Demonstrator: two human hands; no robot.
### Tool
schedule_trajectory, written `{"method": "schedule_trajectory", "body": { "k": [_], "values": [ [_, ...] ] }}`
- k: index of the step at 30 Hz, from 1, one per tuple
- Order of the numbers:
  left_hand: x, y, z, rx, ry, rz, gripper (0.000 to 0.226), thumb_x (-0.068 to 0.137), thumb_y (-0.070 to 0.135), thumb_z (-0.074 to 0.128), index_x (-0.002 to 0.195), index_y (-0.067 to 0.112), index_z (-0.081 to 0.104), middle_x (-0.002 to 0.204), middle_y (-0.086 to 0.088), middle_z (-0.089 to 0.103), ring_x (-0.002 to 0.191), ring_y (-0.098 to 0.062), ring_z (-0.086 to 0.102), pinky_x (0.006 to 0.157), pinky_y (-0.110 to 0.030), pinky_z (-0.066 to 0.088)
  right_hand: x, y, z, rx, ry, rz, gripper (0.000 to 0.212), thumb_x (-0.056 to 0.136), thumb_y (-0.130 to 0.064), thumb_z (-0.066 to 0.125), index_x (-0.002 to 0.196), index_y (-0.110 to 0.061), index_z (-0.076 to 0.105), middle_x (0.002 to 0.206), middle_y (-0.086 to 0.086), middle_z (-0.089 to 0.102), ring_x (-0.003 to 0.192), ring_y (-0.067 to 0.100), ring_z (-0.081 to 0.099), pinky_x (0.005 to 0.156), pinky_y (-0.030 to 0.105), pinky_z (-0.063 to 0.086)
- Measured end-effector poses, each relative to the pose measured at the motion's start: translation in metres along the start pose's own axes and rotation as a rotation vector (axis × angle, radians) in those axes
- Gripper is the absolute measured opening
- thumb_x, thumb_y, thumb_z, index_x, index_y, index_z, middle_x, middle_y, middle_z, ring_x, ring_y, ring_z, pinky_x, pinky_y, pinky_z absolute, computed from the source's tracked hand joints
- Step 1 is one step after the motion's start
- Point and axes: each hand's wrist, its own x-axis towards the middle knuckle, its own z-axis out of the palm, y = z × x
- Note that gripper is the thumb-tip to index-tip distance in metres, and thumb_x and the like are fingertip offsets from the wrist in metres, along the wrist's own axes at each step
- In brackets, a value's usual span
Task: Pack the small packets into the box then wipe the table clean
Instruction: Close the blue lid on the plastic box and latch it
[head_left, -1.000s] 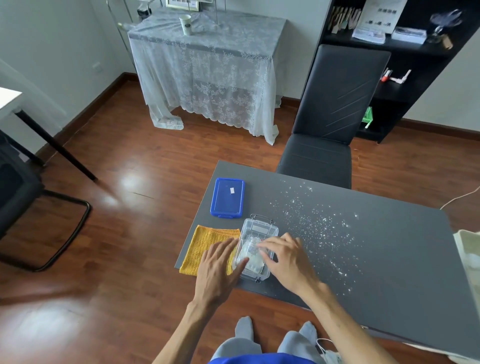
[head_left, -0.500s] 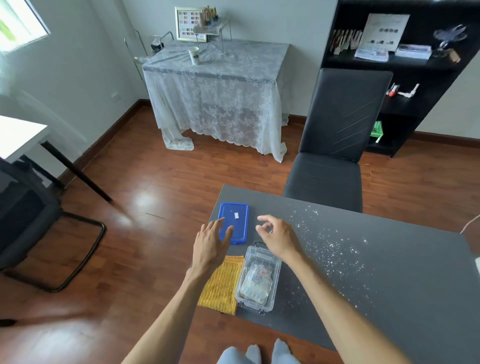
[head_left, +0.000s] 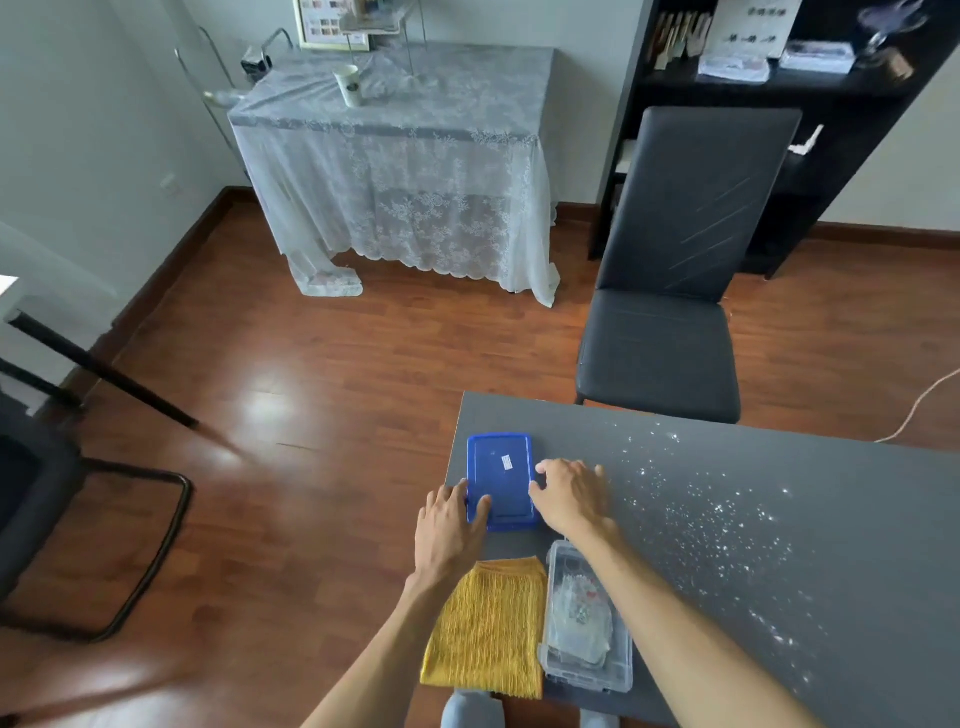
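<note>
— Where are we looking from?

— From a single camera on the head, above the near edge of the grey table (head_left: 779, 597), tipped forward and down. Our two forearms run up from the bottom border, so we sit close to that near edge.

— How much does it take in?

— Plenty; it is wide-angle. The table fills the lower right, its left corner near the middle. Beyond its far edge stands the black chair (head_left: 670, 291), farther back the lace-covered table (head_left: 405, 171) and the dark shelf (head_left: 810, 83). To the table's left lies open wooden floor (head_left: 311, 389).

— Any second view sharing this?

— None; we have only this one.
</note>
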Motion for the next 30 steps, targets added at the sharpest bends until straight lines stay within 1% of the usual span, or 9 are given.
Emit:
{"method": "schedule_trajectory", "body": {
  "k": [4, 8, 11, 15, 19, 21, 25, 28, 30],
  "values": [
    [0.008, -0.008, 0.002, -0.028, -0.016, 0.019, 0.024, 0.099, 0.037, 0.046, 0.109, 0.018, 0.057, 0.099, 0.0, 0.059, 0.098, -0.022, 0.05, 0.085, -0.036, 0.043, 0.003, -0.012, 0.014, -0.049, -0.014, 0.072, 0.025, 0.098, -0.045, 0.059, 0.106, -0.023, 0.07, 0.11, 0.0, 0.077, 0.108, 0.025, 0.067, 0.097, 0.039, 0.038],
    [0.012, -0.007, -0.001, -0.148, 0.003, 0.041, 0.017, 0.097, 0.026, 0.052, 0.107, 0.014, 0.059, 0.095, -0.001, 0.058, 0.094, -0.024, 0.051, 0.081, -0.037, 0.043, 0.0, -0.017, 0.019, 0.025, 0.051, 0.109, 0.029, 0.1, -0.043, 0.059, 0.122, -0.024, 0.065, 0.114, 0.001, 0.077, 0.11, 0.026, 0.068, 0.1, 0.039, 0.039],
    [0.011, -0.001, -0.008, -0.249, 0.044, 0.074, 0.023, 0.095, 0.021, 0.055, 0.116, 0.014, 0.06, 0.098, -0.001, 0.059, 0.095, -0.024, 0.051, 0.084, -0.037, 0.043, -0.01, -0.019, 0.009, 0.121, 0.154, 0.139, 0.037, 0.101, -0.043, 0.056, 0.133, -0.027, 0.061, 0.111, 0.0, 0.078, 0.108, 0.027, 0.069, 0.1, 0.038, 0.041],
    [0.0, 0.011, -0.018, -0.348, 0.099, 0.155, 0.03, 0.094, 0.02, 0.058, 0.124, 0.016, 0.06, 0.1, 0.002, 0.059, 0.097, -0.02, 0.051, 0.086, -0.038, 0.046, -0.038, -0.013, -0.012, 0.334, 0.368, 0.155, 0.03, 0.098, -0.038, 0.063, 0.123, -0.023, 0.069, 0.091, -0.001, 0.076, 0.086, 0.026, 0.071, 0.085, 0.034, 0.051],
    [-0.026, 0.024, -0.021, -0.359, 0.092, 0.268, 0.035, 0.096, 0.023, 0.057, 0.131, 0.021, 0.057, 0.098, 0.009, 0.056, 0.097, -0.014, 0.051, 0.083, -0.033, 0.045, -0.08, 0.004, -0.027, 0.462, 0.462, 0.185, 0.027, 0.097, -0.037, 0.065, 0.12, -0.024, 0.071, 0.091, -0.002, 0.075, 0.078, 0.02, 0.067, 0.072, 0.03, 0.049],
    [-0.044, 0.031, -0.017, -0.348, 0.084, 0.303, 0.036, 0.097, 0.025, 0.056, 0.133, 0.024, 0.055, 0.098, 0.012, 0.054, 0.097, -0.013, 0.051, 0.082, -0.031, 0.045, -0.103, 0.016, -0.03, 0.51, 0.482, 0.203, 0.026, 0.097, -0.037, 0.065, 0.118, -0.025, 0.071, 0.088, -0.004, 0.073, 0.075, 0.017, 0.063, 0.069, 0.03, 0.049],
    [-0.089, 0.042, -0.004, -0.307, 0.098, 0.317, 0.033, 0.095, 0.022, 0.061, 0.127, 0.024, 0.061, 0.097, 0.013, 0.057, 0.092, -0.008, 0.055, 0.077, -0.023, 0.042, -0.152, 0.04, -0.026, 0.654, 0.471, 0.238, 0.024, 0.095, -0.034, 0.068, 0.116, -0.023, 0.074, 0.083, -0.005, 0.07, 0.077, 0.02, 0.066, 0.076, 0.04, 0.056],
    [-0.124, 0.038, 0.011, -0.317, 0.065, 0.294, 0.032, 0.096, 0.024, 0.059, 0.128, 0.025, 0.061, 0.097, 0.016, 0.057, 0.088, -0.002, 0.054, 0.072, -0.013, 0.038, -0.184, 0.055, -0.008, 0.717, 0.459, 0.265, 0.024, 0.093, -0.034, 0.071, 0.114, -0.025, 0.076, 0.079, -0.007, 0.073, 0.074, 0.019, 0.069, 0.074, 0.04, 0.058],
    [-0.14, 0.036, 0.02, -0.34, 0.052, 0.276, 0.031, 0.097, 0.024, 0.058, 0.128, 0.028, 0.061, 0.1, 0.022, 0.056, 0.09, 0.0, 0.055, 0.073, -0.012, 0.04, -0.199, 0.063, 0.003, 0.771, 0.447, 0.284, 0.025, 0.092, -0.036, 0.071, 0.115, -0.028, 0.076, 0.077, -0.01, 0.072, 0.072, 0.014, 0.069, 0.072, 0.039, 0.058]
  ]
}}
